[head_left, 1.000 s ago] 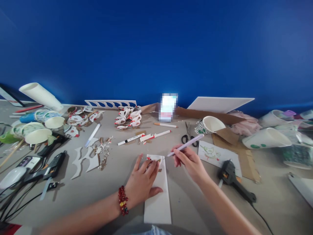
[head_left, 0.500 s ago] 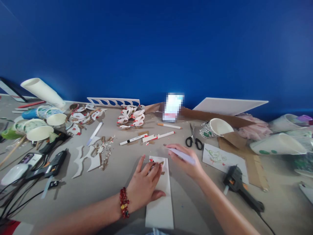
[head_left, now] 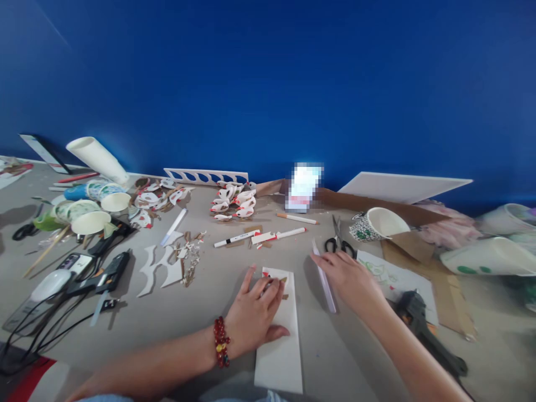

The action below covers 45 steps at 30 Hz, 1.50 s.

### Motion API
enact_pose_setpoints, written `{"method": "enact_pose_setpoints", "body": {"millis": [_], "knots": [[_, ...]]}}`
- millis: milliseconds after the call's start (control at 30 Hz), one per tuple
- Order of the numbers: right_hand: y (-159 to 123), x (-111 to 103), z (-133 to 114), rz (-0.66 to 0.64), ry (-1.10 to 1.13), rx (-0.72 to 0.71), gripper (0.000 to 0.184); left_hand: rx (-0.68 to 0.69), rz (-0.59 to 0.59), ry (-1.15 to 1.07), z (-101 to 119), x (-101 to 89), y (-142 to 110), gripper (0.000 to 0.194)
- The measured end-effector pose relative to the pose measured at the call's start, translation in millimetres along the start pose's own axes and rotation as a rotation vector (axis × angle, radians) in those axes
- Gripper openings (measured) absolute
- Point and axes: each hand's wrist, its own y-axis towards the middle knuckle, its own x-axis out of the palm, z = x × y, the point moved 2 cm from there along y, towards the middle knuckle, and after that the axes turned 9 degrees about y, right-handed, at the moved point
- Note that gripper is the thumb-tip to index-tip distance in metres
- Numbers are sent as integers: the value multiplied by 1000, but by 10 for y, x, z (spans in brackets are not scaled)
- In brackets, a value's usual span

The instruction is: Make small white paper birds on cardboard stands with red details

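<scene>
My left hand (head_left: 253,318), with a red bead bracelet on the wrist, presses fingers spread on a white foam board strip (head_left: 279,363). Under its fingertips are small red and brown bits, mostly covered. On the right, my right hand (head_left: 354,282) is low over the table, its fingertips by the black handles of the scissors (head_left: 336,229). A slim pale lilac tool, like a craft knife (head_left: 326,290), slants on the table beside that hand; a finger overlaps its upper part.
Cut foam scraps (head_left: 167,265) and crumbs lie at left, markers (head_left: 237,239) ahead. Small white-and-red bird shapes (head_left: 245,201) are piled behind. Glue guns (head_left: 431,329) (head_left: 113,273) flank the work, with cables at left. A paper cup (head_left: 387,223) and a lit phone (head_left: 304,187) stand farther back.
My right hand has lowered and moved right toward the scissors. The lilac tool, held in its fingers before, now lies on the table. My left hand stays on the strip.
</scene>
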Motion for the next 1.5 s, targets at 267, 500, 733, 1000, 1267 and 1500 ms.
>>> {"method": "enact_pose_setpoints", "body": {"millis": [267, 500, 733, 1000, 1267, 1500], "knots": [[1026, -300, -942, -30, 198, -255, 22, -2, -16, 39, 19, 29, 8, 82], [1767, 105, -1422, -142, 133, -401, 18, 16, 46, 55, 16, 33, -7, 80], [1750, -138, -1453, -95, 190, -411, 24, 7, 3, -4, 3, 26, -4, 82], [1158, -435, -1016, 21, 867, 16, 26, -16, -38, -29, 17, 25, 6, 84], [355, -99, -179, 41, 934, 221, 33, -20, -16, -22, 25, 42, -5, 83], [150, -12, 31, 49, 742, 359, 32, -26, 6, 10, 29, 47, -7, 81]]}}
